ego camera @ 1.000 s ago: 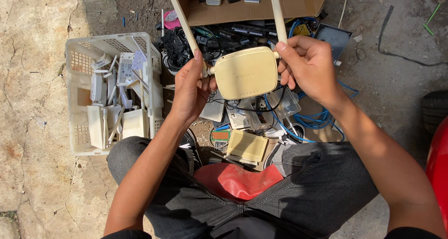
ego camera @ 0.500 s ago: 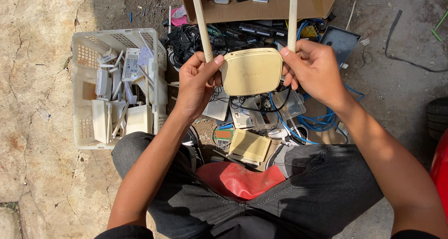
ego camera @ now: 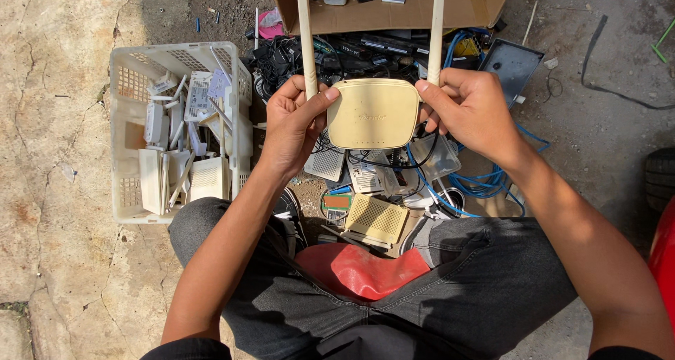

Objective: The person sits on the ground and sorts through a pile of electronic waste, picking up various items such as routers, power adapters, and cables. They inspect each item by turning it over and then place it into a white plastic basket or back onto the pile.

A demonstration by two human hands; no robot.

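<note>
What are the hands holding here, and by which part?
A cream router with two upright antennas. The left hand grips its left edge at the antenna base; the right hand grips its right edge.

Above our hands, both antennas (ego camera: 304, 36) of the router (ego camera: 373, 113) run off the top edge, so we cannot see their tips. Beyond our fingers the cardboard box (ego camera: 394, 12) is cut off too, and the small gadgets inside it show only in part. Under our right hand (ego camera: 472, 112) and the router, the heap of cables (ego camera: 485, 184) and boards is partly covered. The tyre (ego camera: 659, 178) far right of that hand is clipped by the edge.
</note>
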